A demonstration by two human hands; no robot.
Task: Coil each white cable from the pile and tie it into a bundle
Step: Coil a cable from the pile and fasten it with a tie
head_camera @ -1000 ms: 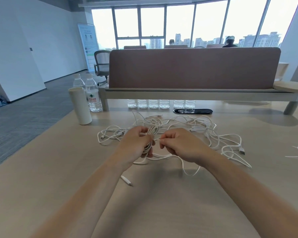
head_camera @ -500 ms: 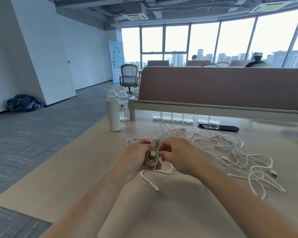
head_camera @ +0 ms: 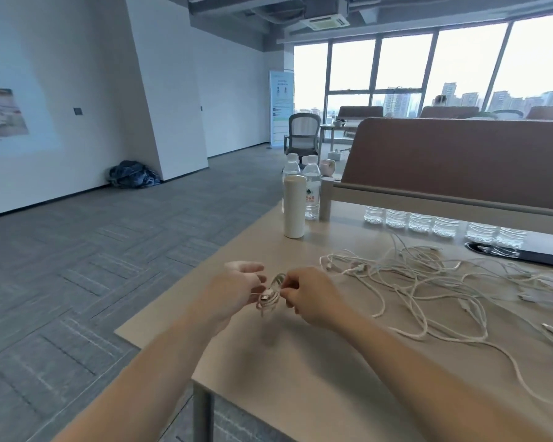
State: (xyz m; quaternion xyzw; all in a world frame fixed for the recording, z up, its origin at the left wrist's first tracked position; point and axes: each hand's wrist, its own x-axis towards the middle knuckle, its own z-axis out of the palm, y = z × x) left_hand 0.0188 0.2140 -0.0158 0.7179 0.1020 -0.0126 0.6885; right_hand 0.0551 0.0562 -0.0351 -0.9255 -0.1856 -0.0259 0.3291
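Closest in, two bare forearms reach out over the pale table [head_camera: 300,371] near its front left corner. The left hand [head_camera: 233,290] and the right hand [head_camera: 313,296] meet over the tabletop, fingers curled, and pinch a small coiled cable bundle [head_camera: 268,299] between them, the left at its left side and the right at its right side. The bundle hangs clear of the table surface; motion blur hides exactly how its wraps lie. Just beyond and to the right, the pile of loose white cables [head_camera: 428,282] sprawls across the table, well apart from the hands. Further back a tall white cylinder bottle [head_camera: 295,205] stands upright, with two clear water bottles [head_camera: 312,193] just behind it. A black oval pad [head_camera: 524,255] lies before the brown desk divider [head_camera: 460,161]. Beyond, an office chair [head_camera: 302,132] faces the windows.
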